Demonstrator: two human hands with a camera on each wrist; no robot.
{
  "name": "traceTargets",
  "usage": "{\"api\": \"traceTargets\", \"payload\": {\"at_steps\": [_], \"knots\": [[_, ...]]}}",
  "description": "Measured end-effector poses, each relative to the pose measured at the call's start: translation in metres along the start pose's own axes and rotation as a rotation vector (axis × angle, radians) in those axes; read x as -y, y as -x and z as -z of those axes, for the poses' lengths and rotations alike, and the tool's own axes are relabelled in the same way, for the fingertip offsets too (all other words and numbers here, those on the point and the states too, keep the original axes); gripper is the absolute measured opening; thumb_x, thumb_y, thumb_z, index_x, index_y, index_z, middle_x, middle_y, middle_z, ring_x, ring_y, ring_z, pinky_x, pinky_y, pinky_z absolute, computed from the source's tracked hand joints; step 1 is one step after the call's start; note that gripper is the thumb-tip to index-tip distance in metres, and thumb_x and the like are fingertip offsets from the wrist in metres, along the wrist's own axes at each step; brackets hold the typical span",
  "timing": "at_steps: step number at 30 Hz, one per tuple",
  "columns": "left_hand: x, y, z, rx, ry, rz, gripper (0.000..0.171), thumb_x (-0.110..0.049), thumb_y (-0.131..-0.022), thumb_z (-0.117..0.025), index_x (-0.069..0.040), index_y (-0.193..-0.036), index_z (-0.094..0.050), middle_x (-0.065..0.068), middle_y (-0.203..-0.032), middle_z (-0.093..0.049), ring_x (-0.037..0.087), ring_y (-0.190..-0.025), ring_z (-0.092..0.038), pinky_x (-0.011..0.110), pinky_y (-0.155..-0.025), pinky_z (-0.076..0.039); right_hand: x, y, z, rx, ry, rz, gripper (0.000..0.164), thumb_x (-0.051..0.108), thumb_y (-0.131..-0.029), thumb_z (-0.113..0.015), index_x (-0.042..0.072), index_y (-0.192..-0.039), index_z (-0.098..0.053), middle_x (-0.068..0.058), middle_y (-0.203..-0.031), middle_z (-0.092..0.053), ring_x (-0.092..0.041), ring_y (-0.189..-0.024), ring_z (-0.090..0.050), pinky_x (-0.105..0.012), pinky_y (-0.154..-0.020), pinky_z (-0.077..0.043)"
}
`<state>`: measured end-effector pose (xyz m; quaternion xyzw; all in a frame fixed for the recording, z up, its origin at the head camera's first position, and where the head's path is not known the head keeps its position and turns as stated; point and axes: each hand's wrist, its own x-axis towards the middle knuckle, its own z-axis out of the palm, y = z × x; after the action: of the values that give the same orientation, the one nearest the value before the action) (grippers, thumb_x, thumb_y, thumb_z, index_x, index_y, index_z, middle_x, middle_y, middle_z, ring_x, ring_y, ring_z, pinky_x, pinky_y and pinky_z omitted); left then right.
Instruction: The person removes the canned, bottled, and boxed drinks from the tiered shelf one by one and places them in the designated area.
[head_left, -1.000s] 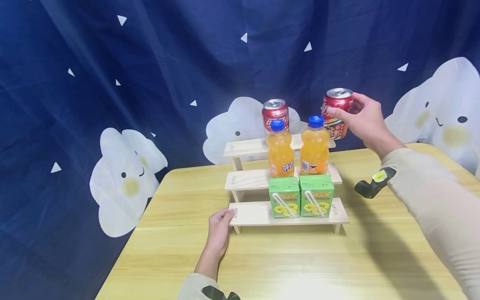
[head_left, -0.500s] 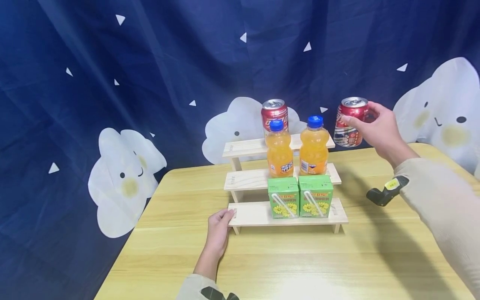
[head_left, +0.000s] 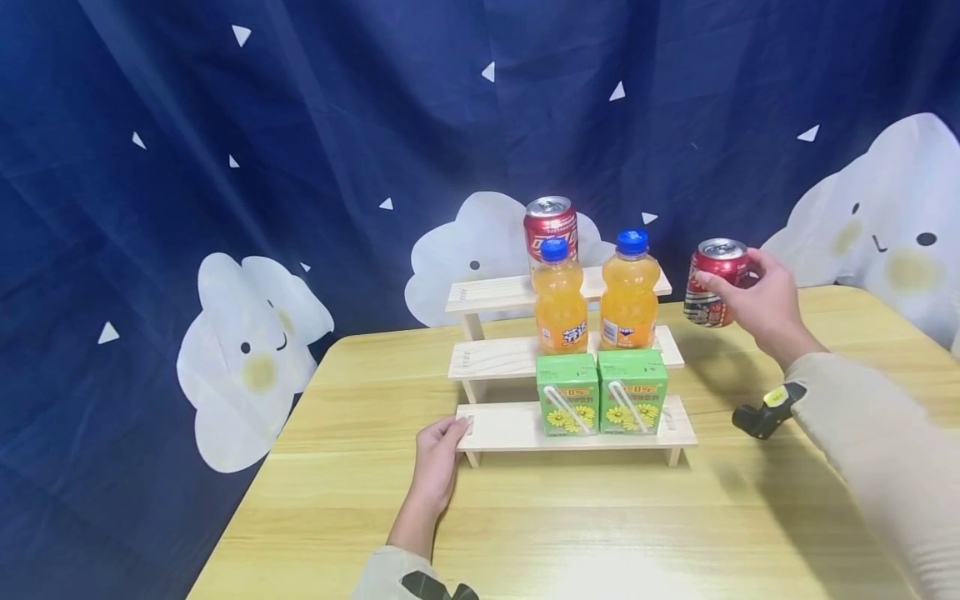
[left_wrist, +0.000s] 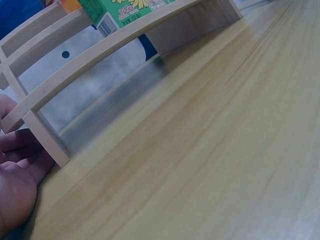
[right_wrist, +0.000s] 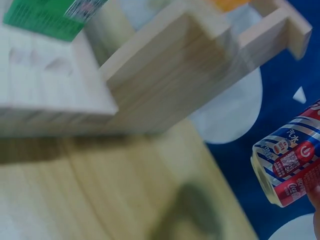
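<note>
My right hand (head_left: 768, 307) grips a red soda can (head_left: 718, 283) between thumb and fingers, just right of the rack and above the table. In the right wrist view the can (right_wrist: 287, 160) hangs tilted, its base clear of the wood. The left end of a three-step wooden display rack (head_left: 498, 429) is held by my left hand (head_left: 437, 462), thumb on the bottom board. Below that board, fingers (left_wrist: 25, 155) show beside the leg in the left wrist view. On the rack stand another red can (head_left: 550, 225), two orange drink bottles (head_left: 560, 300) and two green drink cartons (head_left: 567, 396).
A light wooden table (head_left: 570, 525) carries the rack. Behind it hangs a dark blue curtain (head_left: 360, 108) with white clouds and triangles. Black wrist devices (head_left: 768, 411) sit on both sleeves.
My right hand has carried the can from beside the top board rightward and down, away from the rack. The left hand and the drinks on the rack have stayed put.
</note>
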<state>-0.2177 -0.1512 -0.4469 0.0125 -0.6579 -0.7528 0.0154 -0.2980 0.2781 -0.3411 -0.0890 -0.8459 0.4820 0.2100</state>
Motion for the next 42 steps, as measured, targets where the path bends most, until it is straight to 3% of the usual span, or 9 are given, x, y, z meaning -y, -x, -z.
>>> {"api": "traceTargets", "payload": {"at_steps": [3,6,10,14,20,26,36,42], "knots": [[0.000,0.000,0.000,0.002,0.005,0.000,0.033,-0.008,-0.094,-0.050,0.019,-0.112,-0.054,0.015,-0.102,-0.062,0.012,-0.088,-0.063,0.023,-0.083,-0.054,-0.011,0.004,-0.004,-0.020,-0.015,-0.005,0.075,0.047,-0.082,-0.068,0.001,-0.135,-0.042,-0.020,-0.124,-0.052,-0.010,-0.096,-0.050,-0.013,-0.081,-0.044],[0.000,0.001,0.000,0.000,0.005,0.000,0.033,-0.008,-0.094,-0.050,0.019,-0.113,-0.054,0.015,-0.102,-0.062,0.012,-0.088,-0.063,0.023,-0.083,-0.054,-0.021,0.007,-0.005,-0.030,-0.002,-0.017,0.073,0.048,-0.082,-0.067,0.001,-0.133,-0.043,-0.018,-0.122,-0.051,-0.011,-0.095,-0.048,-0.014,-0.078,-0.041],[0.000,0.001,0.000,-0.001,-0.003,-0.003,0.033,-0.008,-0.095,-0.049,0.019,-0.113,-0.054,0.018,-0.106,-0.062,0.012,-0.090,-0.063,0.023,-0.084,-0.054,-0.031,0.010,-0.005,-0.011,0.000,-0.064,0.081,0.051,-0.082,-0.064,0.003,-0.141,-0.035,-0.020,-0.133,-0.046,-0.025,-0.109,-0.048,-0.031,-0.095,-0.045],[-0.001,0.001,0.000,-0.001,-0.003,-0.007,0.033,-0.009,-0.095,-0.050,0.019,-0.113,-0.054,0.019,-0.108,-0.061,0.013,-0.091,-0.063,0.023,-0.085,-0.054,-0.040,0.012,-0.008,0.003,-0.063,-0.123,0.090,0.053,-0.082,-0.064,0.004,-0.147,-0.024,-0.022,-0.145,-0.037,-0.036,-0.124,-0.041,-0.047,-0.107,-0.037],[0.000,-0.001,0.000,0.001,-0.004,-0.003,0.033,-0.008,-0.094,-0.050,0.019,-0.112,-0.054,0.017,-0.103,-0.062,0.013,-0.088,-0.064,0.023,-0.083,-0.054,-0.054,0.015,-0.012,-0.047,-0.095,-0.184,0.088,0.051,-0.080,-0.067,0.009,-0.147,-0.027,-0.021,-0.141,-0.041,-0.026,-0.121,-0.044,-0.036,-0.106,-0.039],[0.002,-0.002,0.001,-0.002,-0.029,-0.006,0.033,-0.009,-0.094,-0.050,0.019,-0.112,-0.055,0.019,-0.105,-0.062,0.013,-0.090,-0.063,0.022,-0.082,-0.054,-0.060,0.018,-0.014,-0.027,-0.065,-0.169,0.088,0.049,-0.082,-0.066,0.005,-0.147,-0.025,-0.022,-0.140,-0.041,-0.025,-0.117,-0.045,-0.042,-0.105,-0.040],[0.000,-0.001,0.001,0.001,-0.024,-0.009,0.034,-0.010,-0.094,-0.050,0.019,-0.112,-0.055,0.020,-0.106,-0.061,0.013,-0.089,-0.063,0.023,-0.082,-0.054,-0.061,0.021,-0.017,-0.070,-0.044,-0.162,0.082,0.047,-0.080,-0.070,0.005,-0.141,-0.034,-0.014,-0.133,-0.045,-0.012,-0.107,-0.049,-0.027,-0.095,-0.045],[0.000,0.000,0.000,0.002,-0.020,-0.013,0.033,-0.009,-0.094,-0.049,0.019,-0.112,-0.055,0.021,-0.106,-0.061,0.013,-0.089,-0.063,0.023,-0.082,-0.054,-0.061,0.023,-0.017,-0.056,-0.029,-0.153,0.083,0.047,-0.079,-0.070,0.004,-0.140,-0.033,-0.015,-0.135,-0.044,-0.016,-0.110,-0.049,-0.030,-0.097,-0.045]]}}
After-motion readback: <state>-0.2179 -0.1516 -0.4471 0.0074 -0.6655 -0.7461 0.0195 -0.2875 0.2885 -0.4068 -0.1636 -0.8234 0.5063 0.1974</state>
